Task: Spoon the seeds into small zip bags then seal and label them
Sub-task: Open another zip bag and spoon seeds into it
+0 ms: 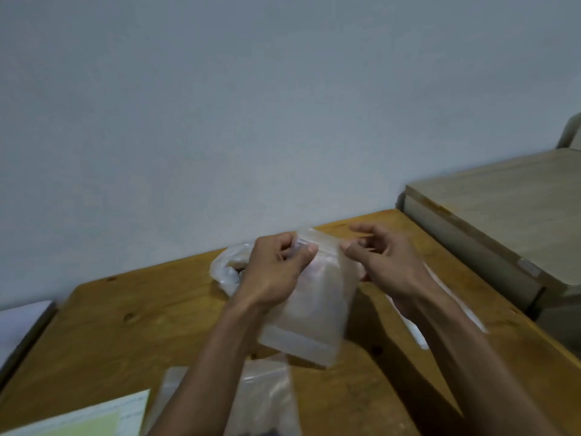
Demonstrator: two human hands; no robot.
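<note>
Your left hand (283,265) pinches the zip bag (314,297) by its top, lifted over the table (125,325); your right hand (380,259) curls at the zip's other corner. Pull unevenly and the strip may slip free.

A clear small zip bag (314,297) hangs upright above the wooden table (125,325), top edge pinched.

The table (125,325) is honey-orange wood with dark knots. The held bag (314,303) is clear, cloudy white (contents too blurred to tell). The wall (220,105) is plain pale grey-blue. The cabinet (503,209) is light beige woodgrain. The paper (94,420) is white with a pale yellow-green patch.
</note>
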